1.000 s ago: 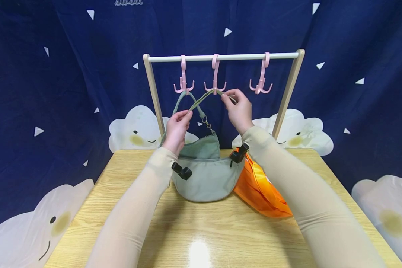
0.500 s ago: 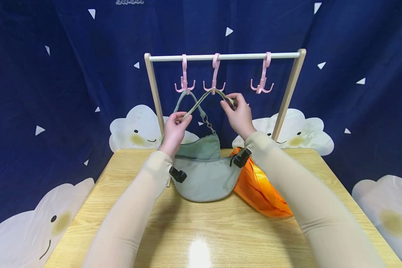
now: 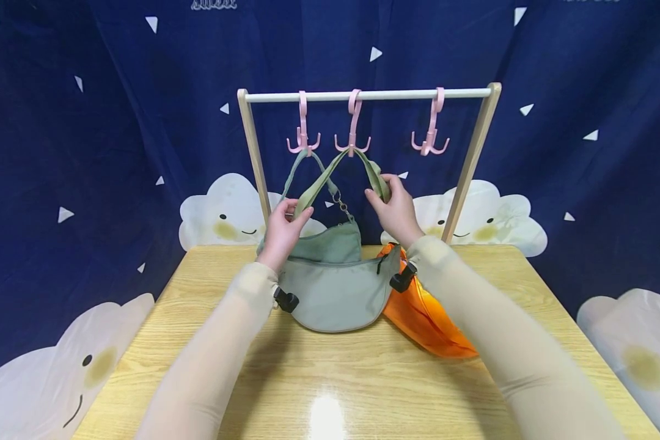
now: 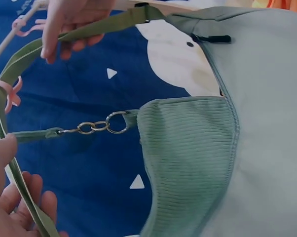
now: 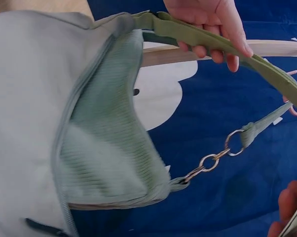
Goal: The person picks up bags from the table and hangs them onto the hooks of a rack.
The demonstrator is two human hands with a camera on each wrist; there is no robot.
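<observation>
A grey-green crescent bag stands upright on the table, its olive strap arching over the middle pink hook. My left hand holds the strap's left side between thumb and fingers, below the hook. On the other side, my right hand has the strap between thumb and curled fingers, a little higher up. Behind is a ribbed green bag, joined by gold rings to a strap hanging from the left pink hook. The front bag covers its lower part.
A white rail on wooden posts carries the hooks; the right pink hook bears nothing. An orange bag lies to the right, partly under my right sleeve. A dark blue curtain with clouds hangs behind the wooden table.
Both hands have slid down along the strap and slightly outward from the middle hook, spreading its two sides wider. The strap stays over the hook, and the bags have hardly moved.
</observation>
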